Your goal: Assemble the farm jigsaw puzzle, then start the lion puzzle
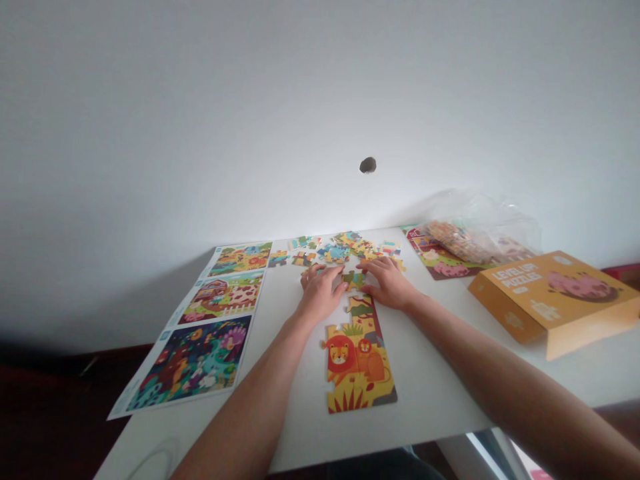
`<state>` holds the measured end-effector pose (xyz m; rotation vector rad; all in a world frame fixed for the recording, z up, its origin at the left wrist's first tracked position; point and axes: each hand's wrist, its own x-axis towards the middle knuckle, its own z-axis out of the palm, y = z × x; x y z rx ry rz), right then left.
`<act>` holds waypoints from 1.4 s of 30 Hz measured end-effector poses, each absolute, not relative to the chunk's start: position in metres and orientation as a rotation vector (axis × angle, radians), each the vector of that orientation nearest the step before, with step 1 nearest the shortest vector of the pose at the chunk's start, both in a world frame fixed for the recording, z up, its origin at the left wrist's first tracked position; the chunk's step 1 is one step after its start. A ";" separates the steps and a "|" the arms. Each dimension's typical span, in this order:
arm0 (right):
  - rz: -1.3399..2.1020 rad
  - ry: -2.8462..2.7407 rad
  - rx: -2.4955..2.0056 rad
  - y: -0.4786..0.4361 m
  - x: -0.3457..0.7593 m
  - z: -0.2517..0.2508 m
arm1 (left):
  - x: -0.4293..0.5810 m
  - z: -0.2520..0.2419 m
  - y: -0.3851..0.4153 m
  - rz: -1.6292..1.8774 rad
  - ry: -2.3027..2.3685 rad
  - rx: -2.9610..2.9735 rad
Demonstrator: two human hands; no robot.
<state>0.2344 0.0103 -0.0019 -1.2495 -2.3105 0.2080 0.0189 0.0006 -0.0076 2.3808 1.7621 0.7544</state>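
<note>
A partly joined jigsaw puzzle (357,367) lies flat on the white table, with two lions, grass and a yellow ground. Just beyond its upper end is a green and yellow puzzle piece (353,281), flanked by both of my hands. From the left, my left hand (321,292) has its thumb and index fingertip at the piece's edge, the other fingers curled. My right hand (387,281) pinches the opposite edge between thumb and index finger. Loose puzzle pieces (334,252) are spread beyond my fingers, a few partly hidden by the left hand.
A picture sheet (254,312) with three printed scenes lies at the left edge of the table (300,440). On the right stand an orange puzzle box (560,293) and a clear plastic bag (495,227) of pieces, resting on a farm picture (445,268). A holed wall (280,133) rises behind.
</note>
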 end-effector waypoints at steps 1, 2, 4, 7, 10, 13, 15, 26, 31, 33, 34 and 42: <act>0.208 -2.298 -1.251 0.010 0.234 -0.002 | 0.019 -0.007 0.000 0.768 1.763 2.376; 0.207 -2.283 -1.251 0.010 0.234 -0.001 | 0.019 -0.006 -0.001 0.781 1.755 2.377; 0.205 -2.253 -1.245 0.010 0.233 -0.001 | 0.020 -0.004 -0.002 0.799 1.708 2.403; 0.185 -2.235 -1.235 0.010 0.232 -0.001 | 0.020 -0.003 -0.003 0.766 1.618 2.462; 0.140 -2.240 -1.300 0.011 0.233 -0.002 | 0.019 -0.006 -0.001 0.734 1.671 2.454; 0.121 -2.232 -1.467 0.012 0.235 -0.003 | 0.017 -0.010 0.002 0.744 1.809 2.380; 0.128 -2.217 -1.576 0.013 0.236 -0.003 | 0.016 -0.010 0.004 0.746 1.853 2.345; 0.148 -2.365 -1.678 0.017 0.233 -0.004 | 0.021 -0.004 -0.001 0.691 1.684 2.466; 0.081 -2.249 -1.732 0.019 0.232 -0.003 | 0.021 -0.003 0.002 0.755 1.924 2.299; 0.041 -2.171 -1.767 0.020 0.234 -0.002 | 0.020 -0.002 0.002 0.750 1.962 2.279; 0.027 -2.140 -1.784 0.021 0.235 -0.002 | 0.021 -0.001 0.001 0.740 1.959 2.289; 0.109 -2.289 -1.716 0.020 0.236 -0.002 | 0.022 -0.002 -0.003 0.487 1.832 2.456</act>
